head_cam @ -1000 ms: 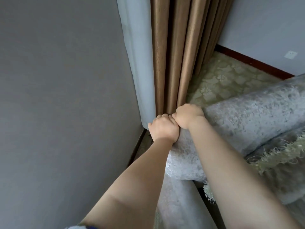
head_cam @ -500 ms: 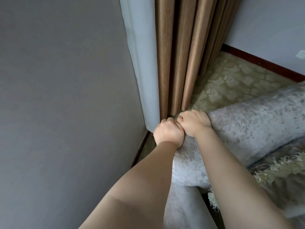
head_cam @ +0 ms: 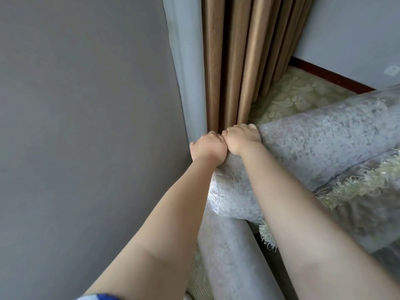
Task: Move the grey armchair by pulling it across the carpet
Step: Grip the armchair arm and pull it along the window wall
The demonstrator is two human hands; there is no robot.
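Note:
The grey armchair fills the right and lower middle of the head view, its padded back running from the centre to the right edge. My left hand and my right hand sit side by side, touching, both curled over the top corner of the armchair's back. Their fingertips wrap behind the fabric and are hidden. A fringed cream throw lies on the seat at the right. The pale green patterned carpet shows behind the chair.
A grey wall stands close on the left, nearly touching the chair's corner. Brown curtains with a pale blue lining hang just behind my hands. A dark skirting board and a wall socket lie at the far right.
Both hands keep their grip on the chair's corner. The chair and hands sit slightly lower and further right against the curtains than one second ago, with a little more carpet showing behind.

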